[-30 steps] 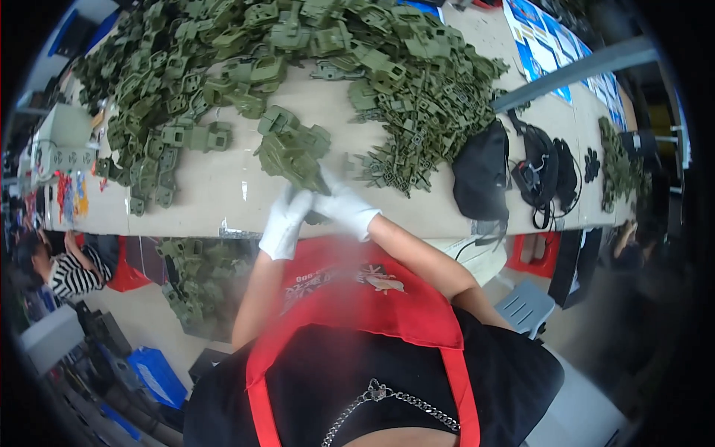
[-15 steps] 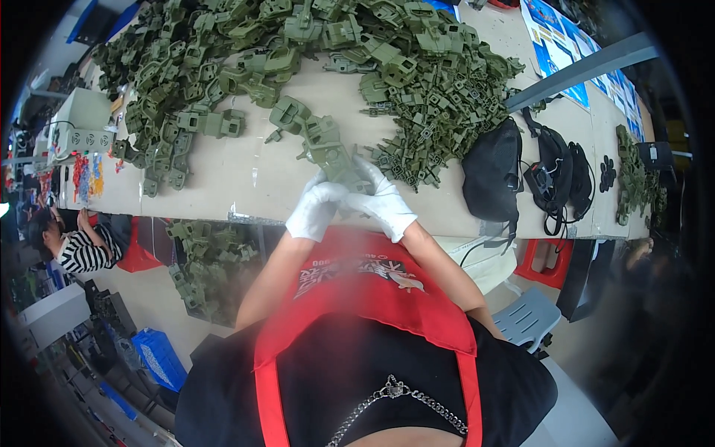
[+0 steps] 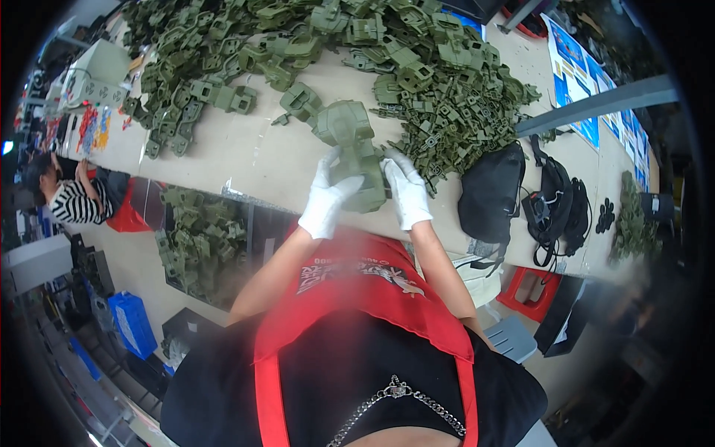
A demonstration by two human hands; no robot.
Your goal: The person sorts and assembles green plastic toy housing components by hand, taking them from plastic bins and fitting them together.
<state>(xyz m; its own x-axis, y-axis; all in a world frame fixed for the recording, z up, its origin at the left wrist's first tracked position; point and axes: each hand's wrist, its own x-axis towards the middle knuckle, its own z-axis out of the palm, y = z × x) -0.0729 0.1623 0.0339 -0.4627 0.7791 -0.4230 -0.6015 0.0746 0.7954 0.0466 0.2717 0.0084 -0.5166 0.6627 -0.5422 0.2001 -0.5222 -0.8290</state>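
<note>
An olive-green plastic toy vehicle body (image 3: 353, 141) is held above the near edge of the table, its long side running away from me. My white-gloved left hand (image 3: 328, 197) grips its left side, the thumb lying across the near end. On the opposite side, my right hand (image 3: 407, 194), also gloved, has its bent fingers against the body's edge; whether a small piece is between them I cannot make out. Just beyond the held body lies another green part (image 3: 301, 101) on the tabletop, with a small green piece (image 3: 281, 119) beside it.
Large green parts (image 3: 216, 59) heap along the far left and middle, small green pieces (image 3: 454, 123) at the right. Black bags (image 3: 493, 190) lie farther right, beneath a grey metal bar (image 3: 596, 104). Below the table's left side sits a bin of green parts (image 3: 199, 242). A person (image 3: 74, 194) sits far left.
My hands have moved apart, to either side of the vehicle body, which has turned and now shows its broad surface. The whole view has tilted slightly.
</note>
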